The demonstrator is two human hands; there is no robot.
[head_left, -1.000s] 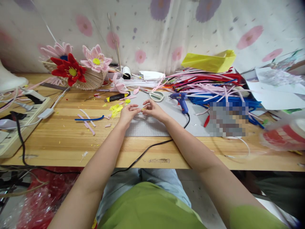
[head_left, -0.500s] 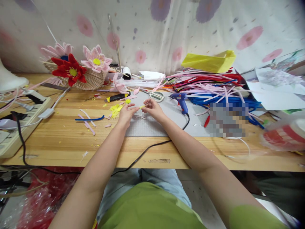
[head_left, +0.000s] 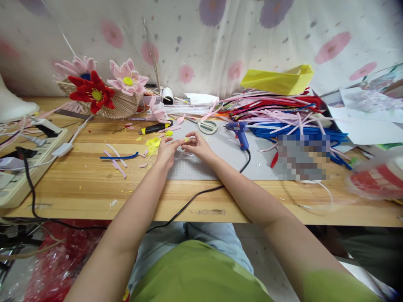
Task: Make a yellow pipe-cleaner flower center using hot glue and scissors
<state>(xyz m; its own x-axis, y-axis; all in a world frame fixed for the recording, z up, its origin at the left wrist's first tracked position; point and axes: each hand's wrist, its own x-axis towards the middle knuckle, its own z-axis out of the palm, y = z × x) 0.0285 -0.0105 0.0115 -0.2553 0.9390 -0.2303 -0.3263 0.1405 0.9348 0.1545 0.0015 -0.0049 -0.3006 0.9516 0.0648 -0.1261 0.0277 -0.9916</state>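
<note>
My left hand point(head_left: 167, 150) and my right hand point(head_left: 195, 146) meet over the grey cutting mat point(head_left: 217, 161) at the table's middle. Between their fingertips they pinch a small yellow fuzzy piece point(head_left: 187, 139). Thin pale strands lie on the mat just under the hands. A pile of yellow scraps point(head_left: 153, 145) sits beside my left hand. The blue glue gun point(head_left: 239, 132) stands right of my right hand, and the scissors point(head_left: 205, 125) lie just beyond it.
A fan-shaped basket with red and pink flowers point(head_left: 103, 93) stands at the back left. A heap of coloured pipe cleaners point(head_left: 277, 115) fills the back right. A power strip point(head_left: 22, 165) lies at the left edge, a black cable point(head_left: 201, 193) crosses the front edge.
Both hands have shifted slightly away from me and closer together, fingertips now tighter around the yellow piece. Everything else on the table stays put.
</note>
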